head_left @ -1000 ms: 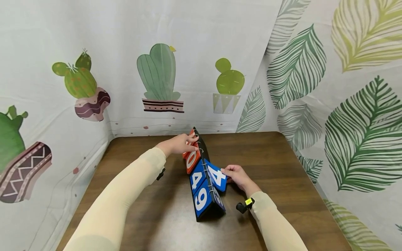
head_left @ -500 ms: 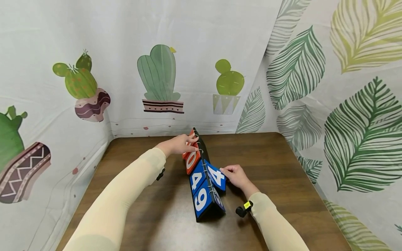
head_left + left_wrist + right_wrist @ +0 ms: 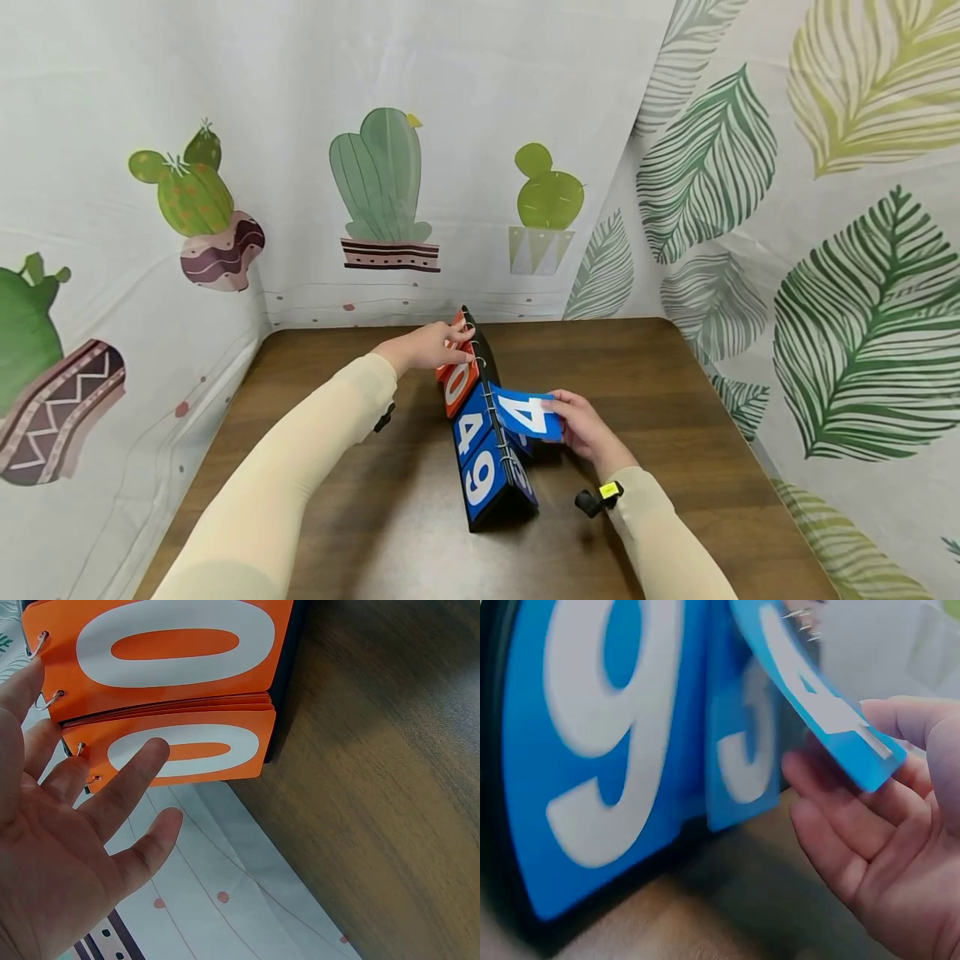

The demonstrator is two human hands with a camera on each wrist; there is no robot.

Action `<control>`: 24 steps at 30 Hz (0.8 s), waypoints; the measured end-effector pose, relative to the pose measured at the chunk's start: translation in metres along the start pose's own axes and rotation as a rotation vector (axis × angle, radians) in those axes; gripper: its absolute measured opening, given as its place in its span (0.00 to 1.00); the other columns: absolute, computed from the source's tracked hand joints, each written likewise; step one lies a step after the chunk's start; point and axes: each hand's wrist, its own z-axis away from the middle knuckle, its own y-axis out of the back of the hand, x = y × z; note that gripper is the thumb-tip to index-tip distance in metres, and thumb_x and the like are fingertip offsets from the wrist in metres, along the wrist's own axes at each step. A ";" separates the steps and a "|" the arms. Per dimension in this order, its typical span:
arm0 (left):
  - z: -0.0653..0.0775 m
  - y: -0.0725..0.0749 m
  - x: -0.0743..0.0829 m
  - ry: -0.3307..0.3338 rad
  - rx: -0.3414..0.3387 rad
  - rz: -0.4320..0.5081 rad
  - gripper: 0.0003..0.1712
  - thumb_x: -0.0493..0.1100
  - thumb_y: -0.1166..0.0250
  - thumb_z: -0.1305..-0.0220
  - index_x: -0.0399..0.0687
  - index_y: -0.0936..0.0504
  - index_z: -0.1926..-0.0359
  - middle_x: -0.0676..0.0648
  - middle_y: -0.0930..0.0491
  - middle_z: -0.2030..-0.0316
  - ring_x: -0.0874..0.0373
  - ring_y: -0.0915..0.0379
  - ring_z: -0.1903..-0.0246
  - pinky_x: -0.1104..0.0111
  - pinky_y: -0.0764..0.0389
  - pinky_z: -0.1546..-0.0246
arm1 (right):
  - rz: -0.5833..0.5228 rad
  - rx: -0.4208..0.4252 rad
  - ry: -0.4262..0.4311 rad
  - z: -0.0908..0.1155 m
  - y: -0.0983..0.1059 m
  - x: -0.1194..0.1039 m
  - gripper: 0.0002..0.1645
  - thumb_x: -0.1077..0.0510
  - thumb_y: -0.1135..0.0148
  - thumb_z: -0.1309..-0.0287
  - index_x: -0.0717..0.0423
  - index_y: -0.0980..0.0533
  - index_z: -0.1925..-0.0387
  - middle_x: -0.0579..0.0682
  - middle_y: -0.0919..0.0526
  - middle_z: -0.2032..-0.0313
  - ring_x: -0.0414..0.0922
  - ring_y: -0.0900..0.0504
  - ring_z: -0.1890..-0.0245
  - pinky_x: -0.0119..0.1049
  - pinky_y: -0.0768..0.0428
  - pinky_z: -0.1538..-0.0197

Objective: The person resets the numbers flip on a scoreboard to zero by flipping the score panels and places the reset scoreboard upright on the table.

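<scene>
A black tent-shaped flip scoreboard (image 3: 489,518) stands on the table, with number cards on metal rings along its ridge. My left hand (image 3: 429,343) rests its fingers on the ridge at the far end, beside the orange 0 cards (image 3: 180,646); in the left wrist view two of its fingers stretch in front of them. My right hand (image 3: 587,427) pinches a blue number card (image 3: 525,412) marked 4 between thumb and fingers, lifted out from the board's right side and bent in the right wrist view. On the left face are blue cards 4 (image 3: 470,427) and 9 (image 3: 480,477).
The brown wooden table (image 3: 360,500) reaches around the scoreboard on all sides. A white cloth (image 3: 465,283) printed with cacti and leaves hangs behind and beside the table. A small black device (image 3: 596,498) sits on the right wrist.
My right hand has moved right and turned, lifting the blue 4 card outward so that it lies flatter. The left hand and the scoreboard stay put.
</scene>
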 end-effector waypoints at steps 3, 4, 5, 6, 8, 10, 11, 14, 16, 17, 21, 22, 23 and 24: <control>0.000 -0.001 0.000 -0.002 0.003 0.001 0.41 0.61 0.37 0.29 0.61 0.41 0.21 0.49 0.58 0.17 0.40 0.57 0.18 0.49 0.36 0.24 | -0.203 -0.130 0.001 0.011 0.006 -0.007 0.09 0.57 0.50 0.22 0.49 0.27 0.46 0.49 0.11 0.62 0.44 0.10 0.70 0.37 0.11 0.66; 0.000 -0.001 0.000 -0.002 0.004 0.001 0.41 0.61 0.37 0.29 0.61 0.41 0.21 0.49 0.58 0.17 0.40 0.57 0.18 0.49 0.36 0.24 | -0.260 -0.176 0.011 0.015 0.007 -0.009 0.12 0.58 0.53 0.21 0.50 0.29 0.42 0.50 0.10 0.61 0.45 0.09 0.68 0.38 0.11 0.64; 0.000 -0.002 -0.001 -0.005 0.004 0.002 0.41 0.61 0.37 0.29 0.61 0.41 0.21 0.49 0.58 0.17 0.40 0.56 0.19 0.49 0.36 0.24 | -0.307 -0.222 0.025 0.019 0.008 -0.012 0.14 0.59 0.56 0.20 0.50 0.31 0.39 0.51 0.10 0.59 0.46 0.08 0.67 0.39 0.10 0.62; 0.000 -0.002 -0.001 -0.005 0.004 0.002 0.42 0.62 0.37 0.29 0.61 0.41 0.21 0.49 0.58 0.17 0.40 0.56 0.19 0.49 0.36 0.24 | -0.348 -0.265 0.040 0.023 0.008 -0.014 0.16 0.59 0.58 0.19 0.50 0.33 0.36 0.52 0.09 0.58 0.48 0.08 0.65 0.40 0.10 0.60; 0.000 -0.002 -0.001 -0.005 0.005 0.003 0.42 0.62 0.37 0.29 0.61 0.41 0.21 0.50 0.58 0.17 0.40 0.56 0.19 0.49 0.35 0.25 | -0.407 -0.347 0.085 0.030 0.008 -0.020 0.20 0.60 0.63 0.18 0.52 0.37 0.32 0.54 0.09 0.54 0.49 0.07 0.60 0.41 0.10 0.55; -0.001 -0.001 -0.002 -0.005 0.005 0.004 0.42 0.62 0.37 0.29 0.61 0.41 0.21 0.50 0.59 0.17 0.40 0.55 0.19 0.49 0.34 0.25 | -0.452 -0.395 0.120 0.036 0.005 -0.026 0.21 0.59 0.65 0.18 0.53 0.37 0.31 0.55 0.10 0.51 0.50 0.08 0.56 0.42 0.11 0.52; -0.001 -0.001 -0.002 -0.006 0.005 0.004 0.42 0.62 0.37 0.29 0.61 0.41 0.21 0.50 0.59 0.17 0.40 0.55 0.19 0.49 0.33 0.25 | -0.465 -0.402 0.134 0.038 0.003 -0.030 0.21 0.59 0.65 0.17 0.54 0.37 0.31 0.55 0.10 0.50 0.50 0.08 0.54 0.42 0.11 0.51; -0.001 -0.001 -0.002 -0.004 0.007 0.009 0.42 0.62 0.37 0.29 0.61 0.41 0.21 0.51 0.59 0.17 0.40 0.55 0.19 0.49 0.33 0.26 | -0.454 -0.327 0.153 0.045 -0.008 -0.041 0.19 0.56 0.62 0.17 0.57 0.34 0.34 0.54 0.09 0.52 0.49 0.08 0.54 0.43 0.11 0.51; 0.000 -0.001 -0.002 -0.003 0.008 0.012 0.42 0.62 0.37 0.29 0.62 0.41 0.21 0.51 0.59 0.17 0.39 0.55 0.19 0.49 0.32 0.26 | -0.406 -0.219 0.139 0.049 -0.018 -0.048 0.20 0.54 0.56 0.19 0.58 0.34 0.35 0.53 0.08 0.55 0.47 0.08 0.57 0.43 0.11 0.53; 0.000 -0.001 -0.002 -0.002 0.010 0.013 0.42 0.62 0.37 0.29 0.62 0.41 0.21 0.51 0.59 0.17 0.39 0.55 0.19 0.49 0.32 0.26 | -0.373 -0.171 0.126 0.050 -0.023 -0.051 0.22 0.53 0.53 0.19 0.60 0.35 0.33 0.52 0.08 0.56 0.47 0.08 0.58 0.44 0.11 0.53; 0.002 -0.001 -0.001 0.004 0.017 0.008 0.42 0.63 0.37 0.29 0.63 0.41 0.21 0.51 0.58 0.17 0.39 0.52 0.19 0.50 0.31 0.27 | -0.292 -0.065 0.054 0.056 -0.041 -0.055 0.32 0.53 0.46 0.22 0.59 0.43 0.26 0.49 0.09 0.55 0.49 0.08 0.55 0.51 0.14 0.48; 0.002 -0.001 -0.001 0.004 0.019 0.004 0.42 0.63 0.37 0.30 0.62 0.41 0.21 0.51 0.58 0.17 0.39 0.51 0.20 0.50 0.31 0.26 | -0.287 -0.068 0.043 0.057 -0.045 -0.054 0.34 0.53 0.46 0.23 0.59 0.45 0.25 0.49 0.09 0.54 0.50 0.09 0.53 0.53 0.16 0.46; 0.002 -0.001 0.000 0.004 0.020 0.002 0.42 0.63 0.37 0.30 0.62 0.41 0.21 0.50 0.58 0.17 0.39 0.51 0.20 0.49 0.32 0.26 | -0.288 -0.082 0.040 0.058 -0.048 -0.054 0.35 0.54 0.47 0.22 0.58 0.47 0.23 0.49 0.10 0.53 0.51 0.09 0.51 0.54 0.18 0.44; 0.003 -0.001 0.000 0.004 0.022 0.001 0.43 0.63 0.37 0.30 0.62 0.41 0.20 0.50 0.58 0.17 0.39 0.50 0.20 0.49 0.32 0.26 | -0.287 -0.099 0.044 0.059 -0.052 -0.054 0.35 0.55 0.47 0.22 0.58 0.47 0.23 0.49 0.10 0.52 0.52 0.10 0.50 0.56 0.20 0.42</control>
